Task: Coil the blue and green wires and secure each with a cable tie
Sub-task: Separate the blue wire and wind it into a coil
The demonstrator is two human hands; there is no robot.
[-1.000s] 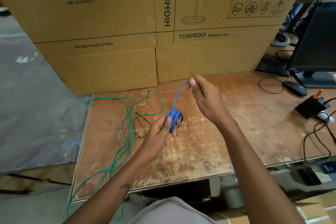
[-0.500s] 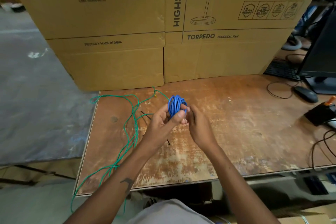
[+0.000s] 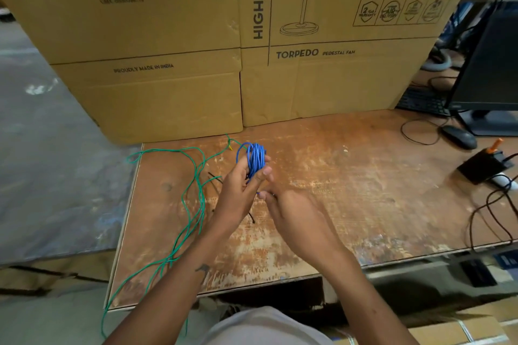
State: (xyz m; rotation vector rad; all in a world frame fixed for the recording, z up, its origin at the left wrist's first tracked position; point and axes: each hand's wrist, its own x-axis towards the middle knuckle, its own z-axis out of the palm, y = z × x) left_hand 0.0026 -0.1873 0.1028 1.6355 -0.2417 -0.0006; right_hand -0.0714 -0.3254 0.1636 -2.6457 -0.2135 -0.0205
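The blue wire coil (image 3: pixel 254 158) sits gripped in the left hand (image 3: pixel 238 193); the right hand's (image 3: pixel 291 216) grip I cannot tell.

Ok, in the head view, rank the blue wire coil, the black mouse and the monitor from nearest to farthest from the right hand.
1. Blue wire coil, just up-left of the right hand, gripped by the left hand.
2. Black mouse, far to the right on the table.
3. Monitor, behind the mouse at the right edge.
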